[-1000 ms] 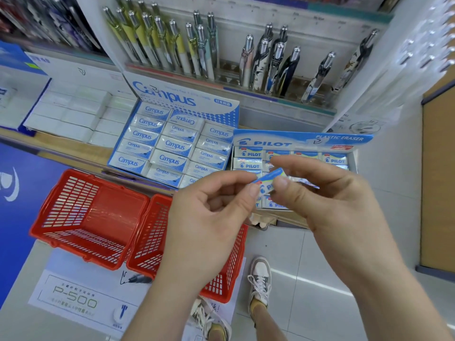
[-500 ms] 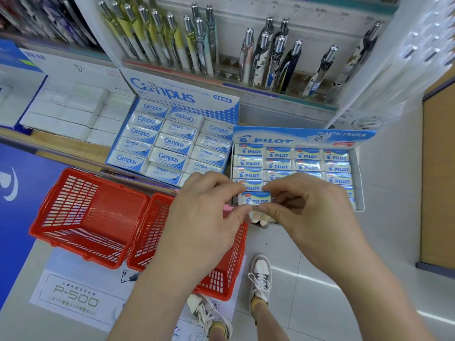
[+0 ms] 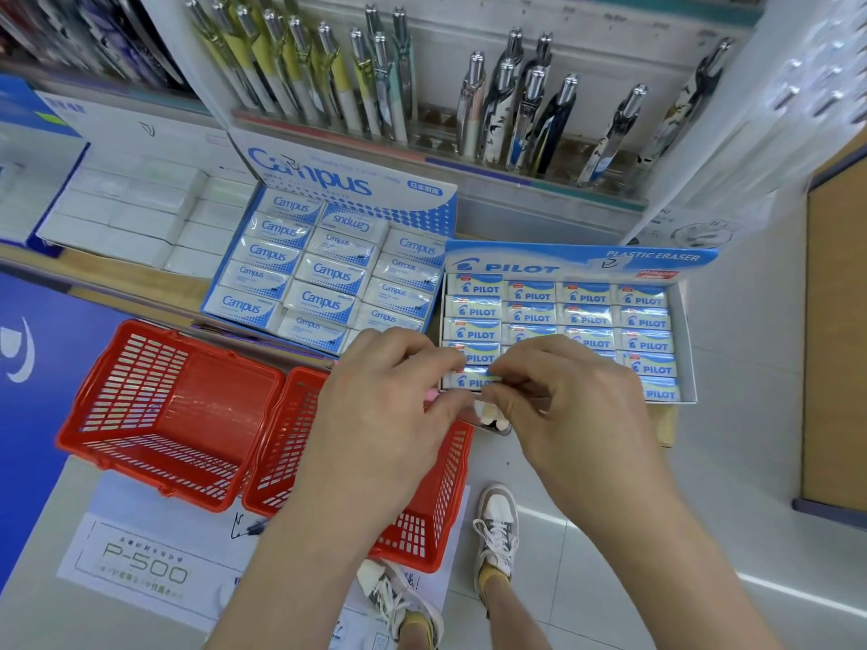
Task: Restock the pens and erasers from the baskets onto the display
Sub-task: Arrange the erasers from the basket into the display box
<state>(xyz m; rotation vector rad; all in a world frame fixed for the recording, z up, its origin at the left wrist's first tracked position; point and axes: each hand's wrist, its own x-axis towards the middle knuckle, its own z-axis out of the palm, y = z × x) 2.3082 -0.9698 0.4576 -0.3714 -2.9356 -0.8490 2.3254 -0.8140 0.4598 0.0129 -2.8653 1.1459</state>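
As we seat the Pilot eraser point(image 3: 469, 381) in the near-left corner of the Pilot box point(image 3: 581, 261), left hand point(image 3: 384, 415) and right hand point(image 3: 577, 415) pinch its ends between thumb and forefinger. We should press it flat, label up, flush with its row. Our hands hide the adjoining slots and much of the basket point(image 3: 277, 443) beside the box, so any remaining stock is unclear.

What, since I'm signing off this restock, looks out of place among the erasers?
One Campus eraser in the back row of the Campus box is turned round: its logo reads upside down, unlike its neighbours. The Pilot box rows look neat; the left hand and right hand pinch a Pilot eraser at its front-left corner.
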